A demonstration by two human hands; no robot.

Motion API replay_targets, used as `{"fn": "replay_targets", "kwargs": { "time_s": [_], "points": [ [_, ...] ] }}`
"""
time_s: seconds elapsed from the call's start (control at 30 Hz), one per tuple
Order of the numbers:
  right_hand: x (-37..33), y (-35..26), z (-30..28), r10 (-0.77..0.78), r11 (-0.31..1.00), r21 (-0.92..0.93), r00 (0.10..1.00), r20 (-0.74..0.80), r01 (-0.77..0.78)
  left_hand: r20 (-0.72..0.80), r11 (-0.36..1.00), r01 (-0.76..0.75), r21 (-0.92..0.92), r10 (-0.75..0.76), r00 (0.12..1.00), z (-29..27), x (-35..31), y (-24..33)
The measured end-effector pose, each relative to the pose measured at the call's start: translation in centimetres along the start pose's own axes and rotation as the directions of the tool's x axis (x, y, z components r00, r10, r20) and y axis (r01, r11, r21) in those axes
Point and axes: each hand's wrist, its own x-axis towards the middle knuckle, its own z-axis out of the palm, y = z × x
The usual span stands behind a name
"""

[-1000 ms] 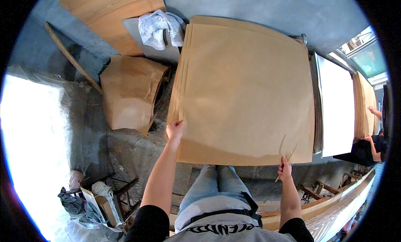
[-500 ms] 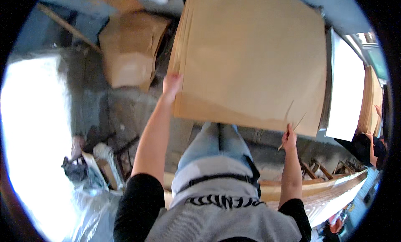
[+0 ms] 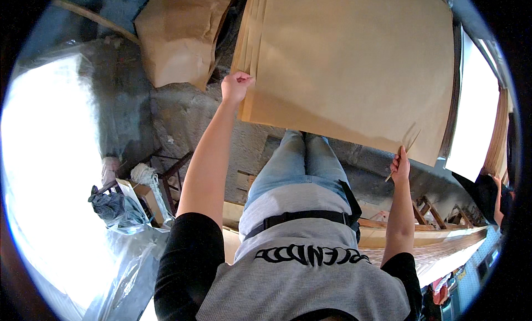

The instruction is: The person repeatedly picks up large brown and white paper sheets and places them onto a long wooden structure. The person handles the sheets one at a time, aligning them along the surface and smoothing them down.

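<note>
In front of me lies a stack of large brown paper sheets (image 3: pixel 354 60), its left edges fanned out in narrow steps. My left hand (image 3: pixel 237 87) is at those stepped edges, thumb and fingers pinched together on the edge of a sheet. At the near right corner of the stack, my right hand (image 3: pixel 400 164) is closed around a thin, pointed stick (image 3: pixel 413 141). The stick's tip points up and away over the paper, and its shadow falls on the top sheet. Its lower end sticks out below my fingers.
Folded brown paper (image 3: pixel 180 41) lies to the far left, near a wooden pole (image 3: pixel 97 19). A white sheet or board (image 3: pixel 471 107) stands right of the stack. At the far right is another person's arm (image 3: pixel 498 202). Clear plastic sheeting (image 3: pixel 130 271) and a box (image 3: pixel 145 202) are at lower left.
My view has shifted, so the stack sits higher and further right. My left hand has moved up along the stepped edges; my right hand still holds the stick.
</note>
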Motion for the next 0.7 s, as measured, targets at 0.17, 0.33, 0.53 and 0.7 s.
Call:
{"fn": "replay_targets", "kwargs": {
  "time_s": [0.17, 0.33, 0.53, 0.7],
  "points": [
    [0.0, -0.1, 0.0, 0.001, 1.0, 0.005, 1.0, 0.006, -0.001, -0.065, 0.993, -0.1, 0.057, 0.104, 0.992, 0.4, 0.0, -0.1],
    [-0.5, 0.4, -0.1, -0.02, 0.999, 0.025, 1.0, 0.016, 0.019, -0.099, 0.993, -0.091, 0.069, 0.098, 0.99, 0.4, -0.3, 0.6],
    [-0.6, 1.0, 0.0, -0.014, 0.999, 0.042, 1.0, 0.017, 0.013, -0.164, 0.979, -0.081, 0.185, 0.112, 0.98, -0.2, -1.0, 1.0],
    [-0.7, 0.8, 0.4, -0.009, 1.0, 0.014, 1.0, 0.015, 0.009, -0.292, 1.0, -0.01, 0.018, 0.015, 0.956, -1.1, -4.1, -2.4]
  ]
}}
